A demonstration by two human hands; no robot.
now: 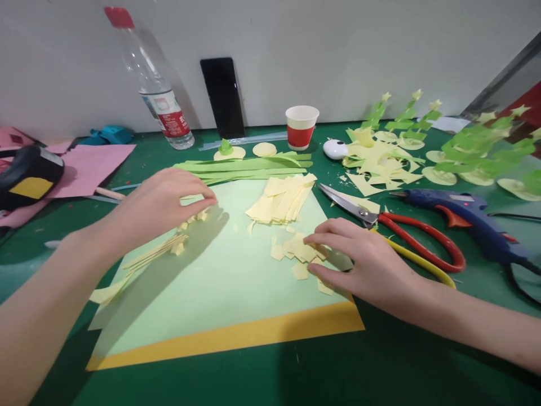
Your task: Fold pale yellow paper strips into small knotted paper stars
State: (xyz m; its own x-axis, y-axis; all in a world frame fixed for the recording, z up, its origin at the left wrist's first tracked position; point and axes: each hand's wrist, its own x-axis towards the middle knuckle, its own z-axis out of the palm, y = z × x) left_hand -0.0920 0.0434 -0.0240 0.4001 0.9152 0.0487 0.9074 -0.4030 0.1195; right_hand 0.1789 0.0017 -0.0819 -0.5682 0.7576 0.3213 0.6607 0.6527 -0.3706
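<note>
Over the left part of a pale green sheet (203,282), my left hand (169,194) is closed, with thumb and forefinger meeting; anything between the tips is too small to make out. Just under it lie small pale yellow paper bits (180,248) and a row of narrow yellow strips (154,252). My right hand (359,254) has thumb and fingers apart, its tips at a cluster of small yellow pentagon-like paper pieces (300,270). A fanned stack of pale yellow paper strips (281,200) rests on the sheet between the hands, farther back.
Red-and-yellow handled scissors (367,214) and a blue glue gun (469,211) lie at right. Behind stand a bottle (164,107), a phone (224,96), a paper cup (301,127) and green strips (253,169). Paper star plants (460,146) stand back right; a tape measure (31,175) sits left.
</note>
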